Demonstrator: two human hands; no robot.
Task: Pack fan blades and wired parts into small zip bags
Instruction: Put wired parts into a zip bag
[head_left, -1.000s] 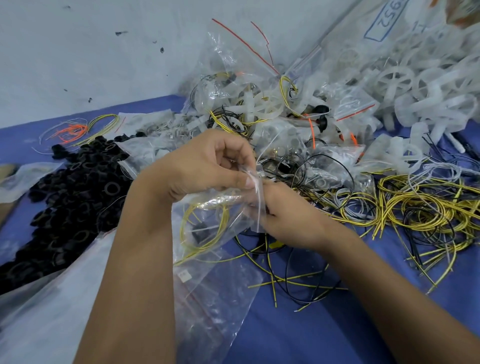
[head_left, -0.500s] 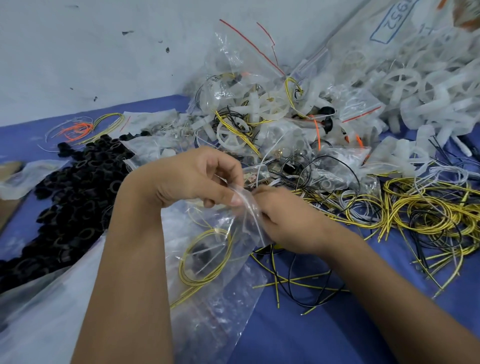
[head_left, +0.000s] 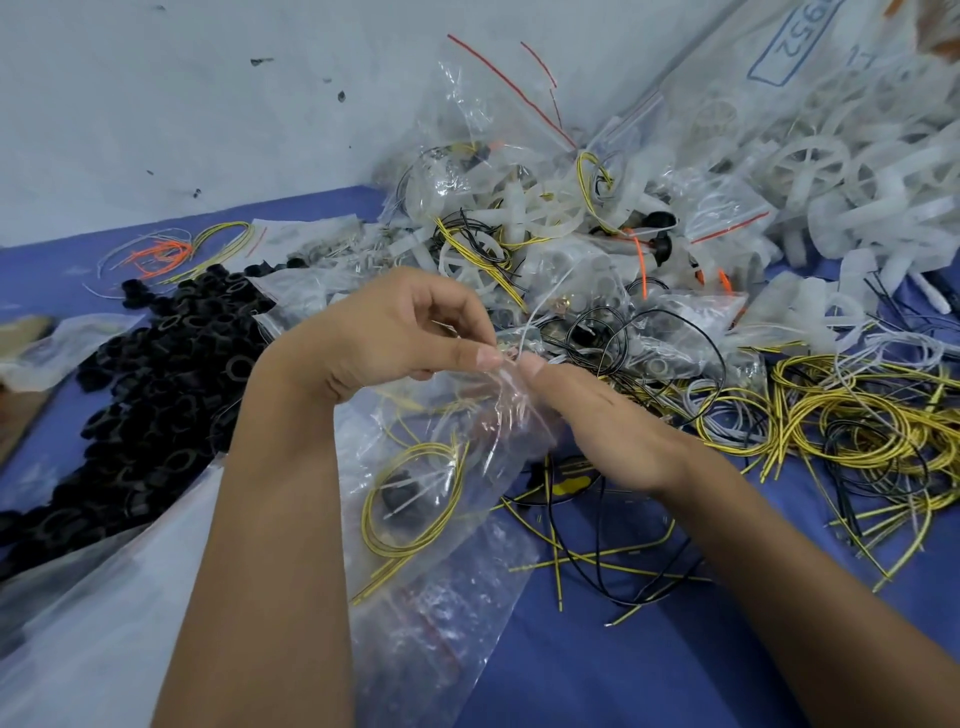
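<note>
A: Where's the bag?

B: The bag (head_left: 441, 467) hangs between the two hands, just above the blue table (head_left: 649, 675), mouth up and far, body sloping down toward the near left. Its long axis runs from the pinched mouth to that near-left bottom.

A: And the hands?

B: Close together, nearly touching at the mouth. The left hand (head_left: 395, 332) pinches the top edge between thumb and fingers; the right hand (head_left: 597, 415) grips the same edge from the right. Both sit equally near the seal, so I'd judge that the closing pinch turns on sliding along that edge.

A: What's inside?

B: A yellow wire coil (head_left: 405, 499) looped round a small dark part, seen through thin, crinkly clear film. I can't tell whether the zip is closed.

A: Around it?

B: Black rings (head_left: 156, 379) far left, white fan blades (head_left: 831, 171) far right, loose yellow wires (head_left: 857, 426) at the right.
</note>
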